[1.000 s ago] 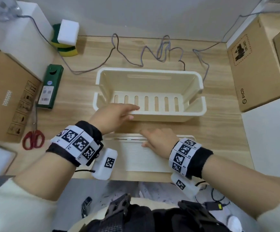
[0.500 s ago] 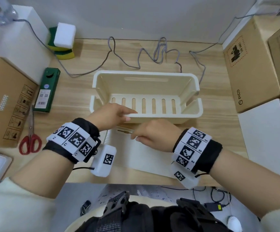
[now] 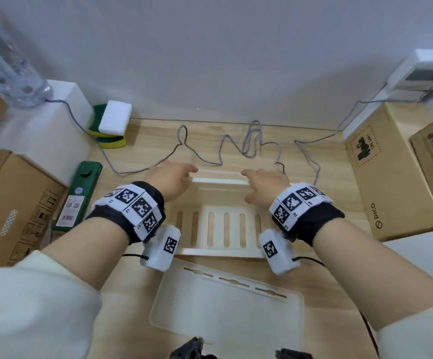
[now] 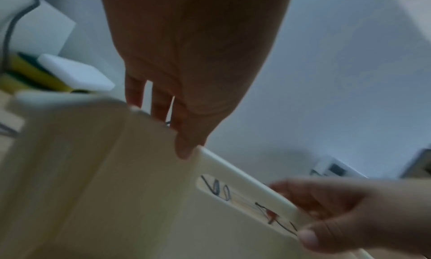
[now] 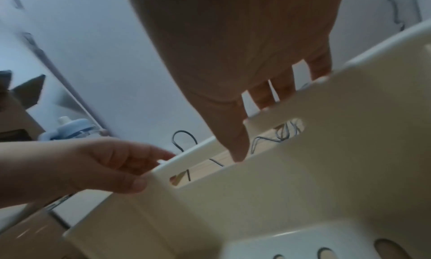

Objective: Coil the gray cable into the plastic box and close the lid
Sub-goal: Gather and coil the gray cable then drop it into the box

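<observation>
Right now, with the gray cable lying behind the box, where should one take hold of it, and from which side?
Pinch the gray cable at its bunched loops beside the wall, coming from above over the plastic box's far rim. The loops there lie free on the table; its ends run away over side boxes.

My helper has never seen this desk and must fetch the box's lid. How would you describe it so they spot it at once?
Find the cream slotted plastic box in the middle of the wooden desk. The lid lies flat just in front of it, at the near edge. Unlike the box, it is a thin flat panel with rounded corners and a row of narrow slits along one side.
</observation>
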